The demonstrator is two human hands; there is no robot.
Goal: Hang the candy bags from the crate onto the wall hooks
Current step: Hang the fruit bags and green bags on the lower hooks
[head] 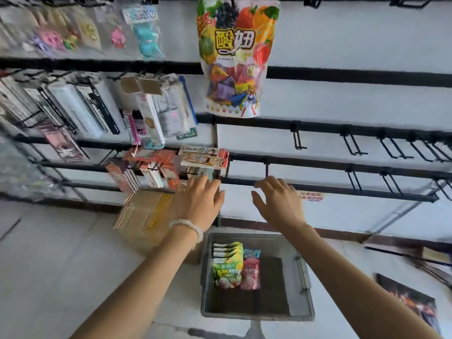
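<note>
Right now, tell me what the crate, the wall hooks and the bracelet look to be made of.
Crate: grey, probably moulded plastic; smooth matte walls with rounded corners and a thick rim.
Wall hooks: thin bent wire, likely metal with a black coating; they hang from dark rails.
Bracelet: round pale beads, slightly translucent; stone, glass or plastic cannot be told apart.

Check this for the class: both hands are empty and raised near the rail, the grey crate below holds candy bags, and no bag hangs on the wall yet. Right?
One part is wrong. The head view shows a large fruit-print bag already hanging on the wall. The left hand and right hand are empty, and the grey crate holds candy bags.
</note>
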